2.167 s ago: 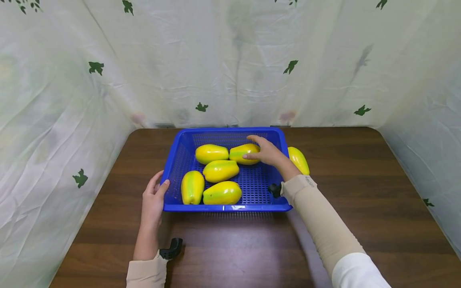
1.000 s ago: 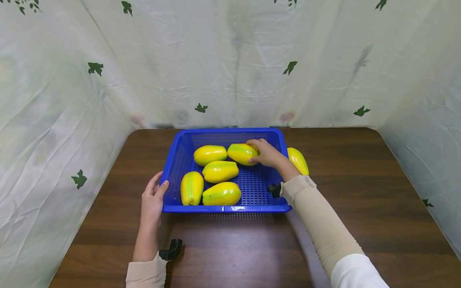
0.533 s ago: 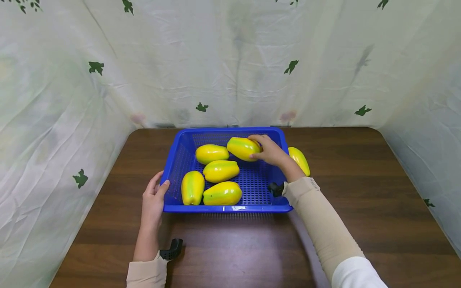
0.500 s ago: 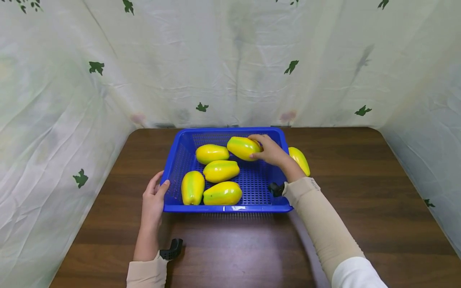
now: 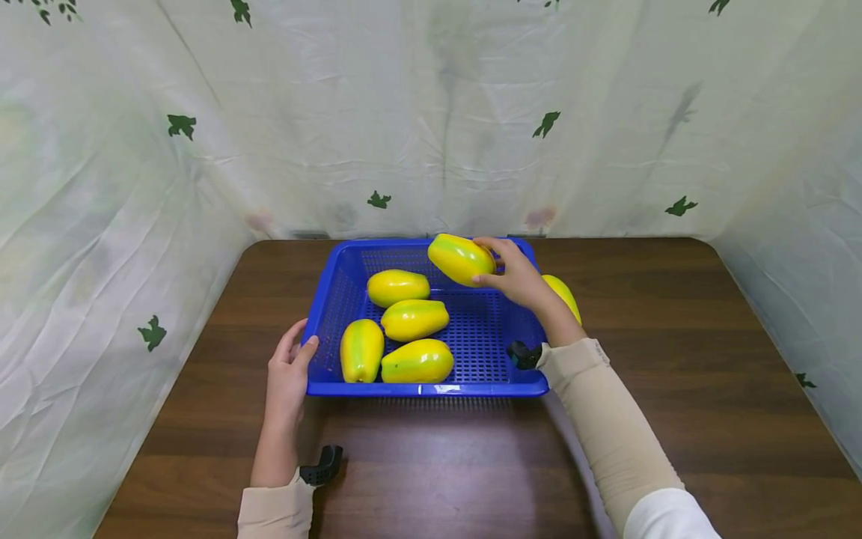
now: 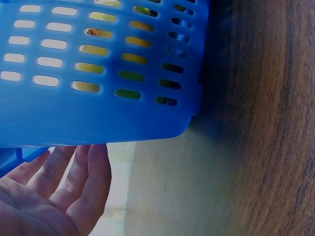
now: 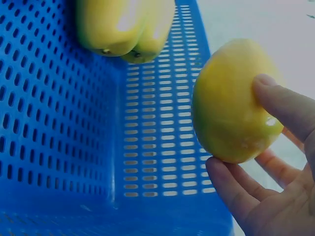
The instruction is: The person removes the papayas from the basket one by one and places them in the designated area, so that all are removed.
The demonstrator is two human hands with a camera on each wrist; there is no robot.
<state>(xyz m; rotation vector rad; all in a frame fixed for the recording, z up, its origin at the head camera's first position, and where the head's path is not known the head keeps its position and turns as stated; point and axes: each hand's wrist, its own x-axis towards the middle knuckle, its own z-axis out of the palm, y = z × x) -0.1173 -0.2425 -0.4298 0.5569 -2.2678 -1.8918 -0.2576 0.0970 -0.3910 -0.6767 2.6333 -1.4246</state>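
Note:
My right hand (image 5: 515,275) grips a yellow-green papaya (image 5: 461,260) by its right end and holds it over the back right part of the blue plastic basket (image 5: 431,390). In the right wrist view, the thumb lies on one side of this papaya (image 7: 231,103) and the fingertips on the other. Several more papayas, one of them a papaya (image 5: 361,351) at the front left, lie inside the basket. My left hand (image 5: 288,378) holds the basket's left rim, thumb on top. In the left wrist view, its fingers (image 6: 96,184) reach behind the rim.
Another papaya (image 5: 562,294) lies just right of the basket, partly hidden by my right forearm. The basket stands on a brown wooden table (image 5: 673,359). A pale curtain (image 5: 431,120) with green leaf shapes hangs behind the table and along both sides.
My right hand has closed around the back right papaya and raised it from the basket floor, up and slightly right. My left hand and the basket have stayed in place.

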